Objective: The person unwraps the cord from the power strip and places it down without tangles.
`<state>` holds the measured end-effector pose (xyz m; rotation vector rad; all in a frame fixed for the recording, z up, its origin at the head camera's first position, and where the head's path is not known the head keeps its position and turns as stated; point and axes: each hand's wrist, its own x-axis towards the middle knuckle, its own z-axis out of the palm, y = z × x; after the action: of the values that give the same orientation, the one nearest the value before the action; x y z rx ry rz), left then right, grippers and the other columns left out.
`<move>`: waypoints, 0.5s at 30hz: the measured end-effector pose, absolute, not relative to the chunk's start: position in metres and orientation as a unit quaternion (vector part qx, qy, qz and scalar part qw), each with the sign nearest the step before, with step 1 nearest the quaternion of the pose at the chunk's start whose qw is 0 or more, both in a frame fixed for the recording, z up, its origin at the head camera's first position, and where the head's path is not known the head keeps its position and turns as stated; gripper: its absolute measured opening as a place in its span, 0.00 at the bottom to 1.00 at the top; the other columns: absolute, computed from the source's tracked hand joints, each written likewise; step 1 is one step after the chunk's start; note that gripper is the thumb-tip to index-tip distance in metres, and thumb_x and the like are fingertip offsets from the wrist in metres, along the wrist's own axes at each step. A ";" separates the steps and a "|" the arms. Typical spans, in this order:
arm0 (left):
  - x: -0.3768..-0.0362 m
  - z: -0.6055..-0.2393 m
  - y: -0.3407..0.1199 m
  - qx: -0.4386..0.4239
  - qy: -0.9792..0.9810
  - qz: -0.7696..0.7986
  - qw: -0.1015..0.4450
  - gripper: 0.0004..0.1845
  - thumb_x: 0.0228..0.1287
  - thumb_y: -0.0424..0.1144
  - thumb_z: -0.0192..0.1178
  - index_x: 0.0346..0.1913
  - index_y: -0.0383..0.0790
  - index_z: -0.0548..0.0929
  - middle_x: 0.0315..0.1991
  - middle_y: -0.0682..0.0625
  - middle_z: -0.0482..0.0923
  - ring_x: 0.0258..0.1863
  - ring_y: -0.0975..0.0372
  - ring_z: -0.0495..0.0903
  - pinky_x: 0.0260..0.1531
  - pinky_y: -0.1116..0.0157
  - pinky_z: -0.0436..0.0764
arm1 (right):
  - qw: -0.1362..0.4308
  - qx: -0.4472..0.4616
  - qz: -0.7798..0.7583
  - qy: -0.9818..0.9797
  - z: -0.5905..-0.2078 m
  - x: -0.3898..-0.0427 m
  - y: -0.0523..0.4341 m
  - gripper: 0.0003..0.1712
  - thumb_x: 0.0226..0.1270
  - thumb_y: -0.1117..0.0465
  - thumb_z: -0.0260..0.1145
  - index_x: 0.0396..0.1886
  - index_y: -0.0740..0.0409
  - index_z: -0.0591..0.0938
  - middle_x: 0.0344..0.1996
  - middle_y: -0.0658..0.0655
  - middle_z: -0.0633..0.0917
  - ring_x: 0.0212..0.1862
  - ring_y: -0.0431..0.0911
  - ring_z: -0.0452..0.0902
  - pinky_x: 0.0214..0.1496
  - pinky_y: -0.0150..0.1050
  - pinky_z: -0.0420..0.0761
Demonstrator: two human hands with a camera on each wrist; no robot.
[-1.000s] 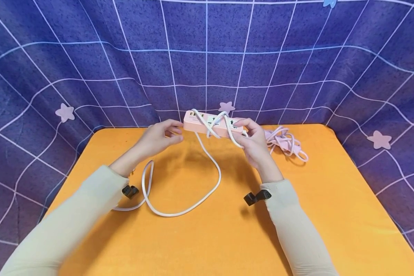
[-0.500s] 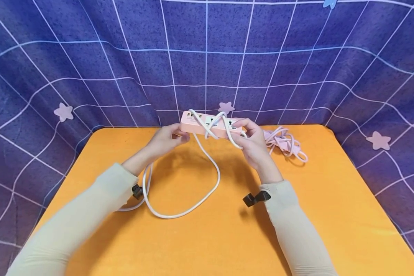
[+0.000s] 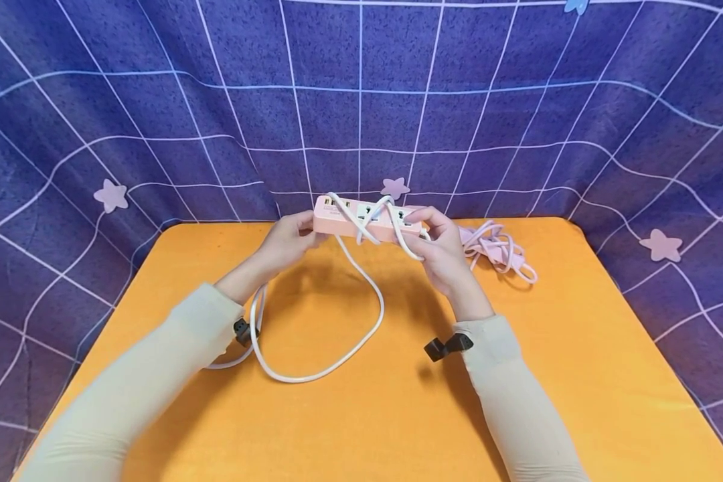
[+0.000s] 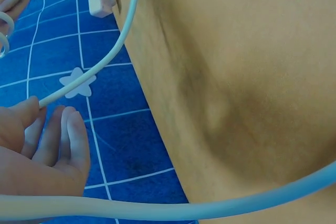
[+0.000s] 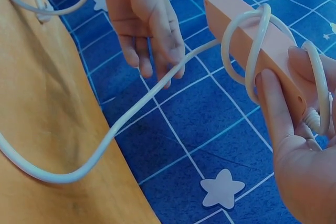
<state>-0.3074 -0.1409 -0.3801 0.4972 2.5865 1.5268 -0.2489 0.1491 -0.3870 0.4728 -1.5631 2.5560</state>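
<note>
A pink power strip (image 3: pixel 340 221) is held up over the back of an orange table (image 3: pixel 361 415). My right hand (image 3: pixel 440 251) grips its right end, thumb on top and fingers beneath; the right wrist view shows the same hand (image 5: pixel 299 156) round the strip (image 5: pixel 283 51). A white cord (image 3: pixel 383 309) is looped round the strip and hangs in a long loop onto the table. At the strip's left end is my left hand (image 3: pixel 289 239). Its fingers (image 5: pixel 144 24) hang fairly straight against the hanging cord (image 5: pixel 131 116), not wrapped round it. The left hand (image 4: pixel 47 145) shows relaxed fingers beside the cord (image 4: pixel 105 61).
A second, pink cord bundle (image 3: pixel 497 248) lies at the table's back right, just behind my right hand. A blue grid-patterned cloth with stars (image 3: pixel 361 100) walls in the table at the back and both sides. Bare orange surface fills the front half.
My left hand has moved right and up to the strip's left end. The strip has shifted slightly left. The right hand keeps its grip.
</note>
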 end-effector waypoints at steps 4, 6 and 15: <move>-0.310 -0.382 -0.141 0.149 0.835 0.526 0.066 0.19 0.79 0.25 0.52 0.67 0.31 0.79 0.63 0.35 0.83 0.58 0.46 0.86 0.55 0.61 0.86 | 0.056 0.160 0.836 -0.522 -0.388 -0.249 0.150 0.23 0.61 0.85 0.64 0.37 0.50 0.86 0.53 0.54 0.83 0.43 0.42 0.82 0.40 0.30 0.85; -0.309 -0.382 -0.141 0.148 0.827 0.538 0.069 0.18 0.80 0.24 0.50 0.66 0.28 0.78 0.62 0.33 0.83 0.60 0.42 0.84 0.56 0.60 0.86 | 0.054 0.161 0.836 -0.522 -0.389 -0.250 0.150 0.23 0.61 0.85 0.64 0.37 0.50 0.86 0.53 0.54 0.83 0.46 0.43 0.81 0.41 0.30 0.85; -0.312 -0.378 -0.147 0.164 0.825 0.540 0.038 0.11 0.82 0.28 0.53 0.58 0.28 0.79 0.53 0.33 0.87 0.44 0.60 0.88 0.51 0.60 0.88 | 0.053 0.150 0.828 -0.538 -0.390 -0.251 0.152 0.23 0.60 0.83 0.66 0.37 0.49 0.86 0.53 0.53 0.82 0.47 0.44 0.79 0.39 0.29 0.83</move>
<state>-0.3121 -0.1471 -0.3784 0.5034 2.5295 1.6554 -0.2510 0.1522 -0.3903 0.4557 -1.6339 2.5166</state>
